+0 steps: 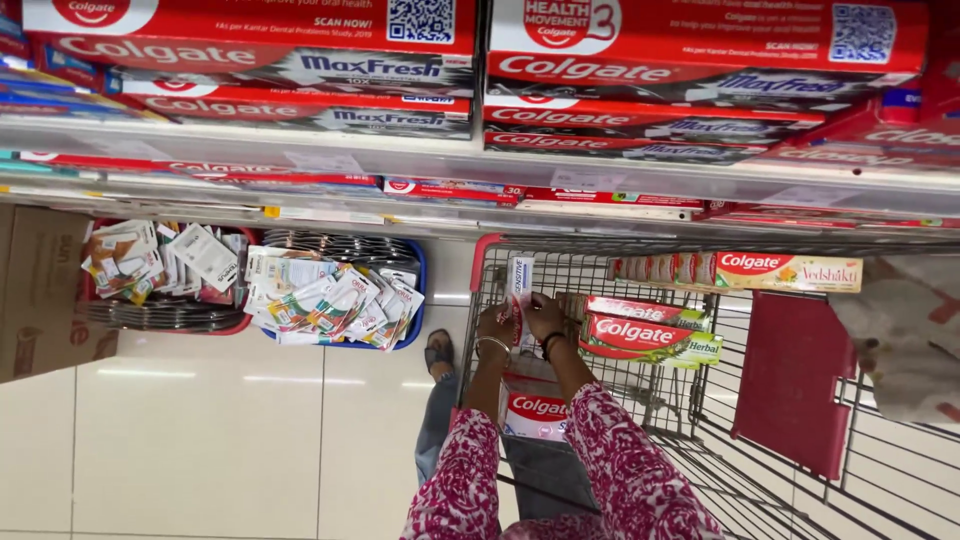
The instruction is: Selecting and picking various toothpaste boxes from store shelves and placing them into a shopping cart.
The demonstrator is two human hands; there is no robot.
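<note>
Both hands on a white carton inside the wire cart.
Left hand and right hand clamp fingers on the upright carton in the cart; best kept level beside the stacked cartons.

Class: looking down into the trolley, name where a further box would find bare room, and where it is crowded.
Bare wire bottom lies between the green-and-red boxes and the red flap. It is crowded at the trolley corner, where the left hand and right hand hold a white carton.

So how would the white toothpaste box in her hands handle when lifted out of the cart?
The white box is long, flat-sided carton, so probably stiff and light. Both hands, left and right, grip its lower end. It stands upright against the cart wall, so it may tip.
</note>
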